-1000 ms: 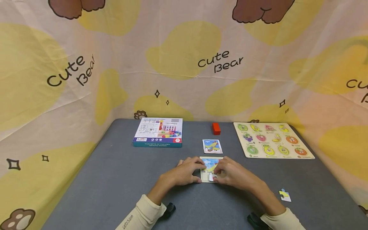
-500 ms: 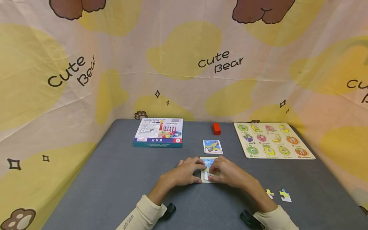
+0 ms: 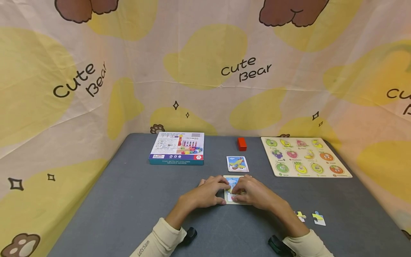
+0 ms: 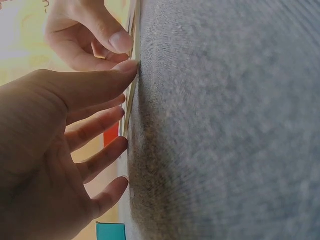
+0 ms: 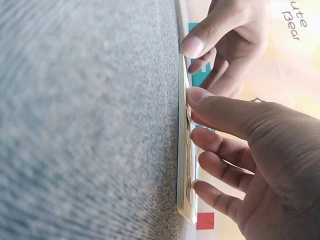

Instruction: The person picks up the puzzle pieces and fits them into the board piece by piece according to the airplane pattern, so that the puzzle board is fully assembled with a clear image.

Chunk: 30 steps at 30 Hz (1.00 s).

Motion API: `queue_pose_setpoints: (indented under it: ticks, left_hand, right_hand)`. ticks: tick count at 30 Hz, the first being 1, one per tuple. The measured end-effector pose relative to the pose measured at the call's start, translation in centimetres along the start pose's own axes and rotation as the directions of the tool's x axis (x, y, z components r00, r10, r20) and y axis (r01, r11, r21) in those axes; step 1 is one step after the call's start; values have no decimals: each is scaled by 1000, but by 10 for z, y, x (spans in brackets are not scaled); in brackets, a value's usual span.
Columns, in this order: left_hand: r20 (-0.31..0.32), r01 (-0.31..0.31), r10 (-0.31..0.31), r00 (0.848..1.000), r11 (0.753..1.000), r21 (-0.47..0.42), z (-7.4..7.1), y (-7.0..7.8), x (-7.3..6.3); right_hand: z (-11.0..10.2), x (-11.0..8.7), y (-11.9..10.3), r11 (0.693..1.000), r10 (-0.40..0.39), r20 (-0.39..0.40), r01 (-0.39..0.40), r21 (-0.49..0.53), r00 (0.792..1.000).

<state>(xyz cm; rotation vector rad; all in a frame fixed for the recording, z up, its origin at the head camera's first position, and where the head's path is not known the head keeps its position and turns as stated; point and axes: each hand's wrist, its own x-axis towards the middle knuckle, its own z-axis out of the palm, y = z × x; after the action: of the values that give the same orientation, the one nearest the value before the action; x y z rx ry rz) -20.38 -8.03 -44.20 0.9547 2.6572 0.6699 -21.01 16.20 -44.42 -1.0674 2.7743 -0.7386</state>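
Observation:
A small framed jigsaw puzzle board [image 3: 226,194] lies flat on the dark grey table, with blue-sky pieces in its upper part. My left hand [image 3: 207,192] holds its left side, the thumb at the near corner and the index finger on the picture; the other fingers are spread. My right hand [image 3: 257,192] pinches a jigsaw piece [image 3: 229,196] between thumb and index finger at the lower left of the frame. Most of that piece and the board's right side are hidden by the hand. In the right wrist view, the board's edge [image 5: 181,150] runs beneath the right fingers.
Two loose jigsaw pieces [image 3: 319,218] lie right of my right forearm. Beyond the board are a banana-airplane picture card [image 3: 237,164] and a red block [image 3: 242,144]. A beaded-boxes game box [image 3: 176,148] stands back left, a fruit board [image 3: 308,157] back right.
My right hand has shifted left with the jigsaw piece, which now sits lower into the frame's lower left. The forearm's move uncovered a second loose piece. My left hand stays put.

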Motion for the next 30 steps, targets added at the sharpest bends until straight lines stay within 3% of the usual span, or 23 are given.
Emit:
queue_pose_setpoints:
  ticks: [20,30]
  left_hand:
    - [-5,3,-3,1000,1000,11,1,-1,0]
    - [-4,7,-7,1000,1000,9,0,0,0]
  right_hand:
    - [-1,-3,-2,999,-33,5,33,-34,999]
    - [-2,-2,-5,997,57,-21,-58,-48,998]
